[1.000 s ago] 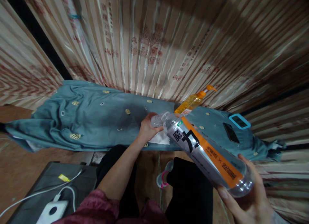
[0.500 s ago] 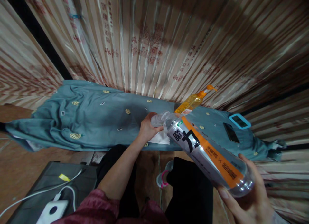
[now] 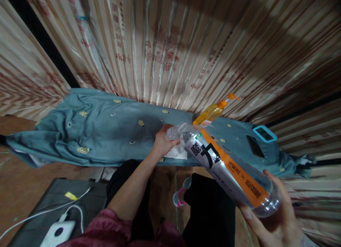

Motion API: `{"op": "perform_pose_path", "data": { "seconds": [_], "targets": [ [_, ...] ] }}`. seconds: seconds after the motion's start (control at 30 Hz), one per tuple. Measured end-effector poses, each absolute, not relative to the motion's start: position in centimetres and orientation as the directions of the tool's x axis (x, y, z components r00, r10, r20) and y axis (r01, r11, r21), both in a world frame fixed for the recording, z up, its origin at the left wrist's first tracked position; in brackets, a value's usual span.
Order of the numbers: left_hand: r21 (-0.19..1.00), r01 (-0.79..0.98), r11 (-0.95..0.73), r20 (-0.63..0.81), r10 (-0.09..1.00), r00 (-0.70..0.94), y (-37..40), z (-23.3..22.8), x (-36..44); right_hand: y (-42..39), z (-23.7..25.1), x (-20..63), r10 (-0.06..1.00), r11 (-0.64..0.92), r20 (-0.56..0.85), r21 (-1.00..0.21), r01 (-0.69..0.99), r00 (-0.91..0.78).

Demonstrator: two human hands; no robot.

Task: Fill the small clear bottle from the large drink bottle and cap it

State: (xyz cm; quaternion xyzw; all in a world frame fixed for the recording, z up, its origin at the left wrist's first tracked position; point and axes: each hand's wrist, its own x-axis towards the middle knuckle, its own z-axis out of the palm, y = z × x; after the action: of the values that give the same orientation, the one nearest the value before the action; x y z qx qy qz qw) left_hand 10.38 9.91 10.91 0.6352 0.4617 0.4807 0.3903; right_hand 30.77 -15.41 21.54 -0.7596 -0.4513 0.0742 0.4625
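Observation:
A large clear plastic bottle (image 3: 226, 168) with a silver and orange label lies slantwise in the air, its neck toward the upper left. My left hand (image 3: 163, 142) grips the bottle at its neck, fingers closed around it and partly hidden behind. At the other end, my right hand (image 3: 277, 220) holds the base between thumb and fingers. Inside, the bottle looks see-through. A white tissue or cloth (image 3: 178, 152) lies under the neck, on the teal pineapple-print cloth (image 3: 112, 133). Just behind the bottle stands a pump bottle (image 3: 209, 114) of yellow-orange liquid.
On the right of the teal cloth lie a dark phone (image 3: 255, 146) and a blue-framed device (image 3: 265, 134). A patterned curtain (image 3: 170, 48) hangs behind. At lower left, a white power bank (image 3: 58, 234) with a cable rests on a grey box (image 3: 39, 193).

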Motion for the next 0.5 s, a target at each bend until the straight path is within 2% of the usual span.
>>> {"op": "perform_pose_path", "data": {
  "seconds": [0.17,0.33,0.5],
  "targets": [
    [0.934,0.224,-0.278,0.260,0.960,0.105,9.9,11.0,10.4,-15.8,21.0,32.7,0.809,-0.125,0.353,-0.678,0.724,0.470],
    [0.941,0.200,-0.274,0.255,0.960,0.114,9.9,11.1,10.4,-15.5,21.4,31.6,0.772,-0.140,0.353,-0.717,0.683,0.528],
    [0.947,0.185,-0.264,0.248,0.963,0.103,9.9,10.9,10.4,-15.3,21.8,30.8,0.783,-0.133,0.356,-0.706,0.696,0.511]
  ]
}}
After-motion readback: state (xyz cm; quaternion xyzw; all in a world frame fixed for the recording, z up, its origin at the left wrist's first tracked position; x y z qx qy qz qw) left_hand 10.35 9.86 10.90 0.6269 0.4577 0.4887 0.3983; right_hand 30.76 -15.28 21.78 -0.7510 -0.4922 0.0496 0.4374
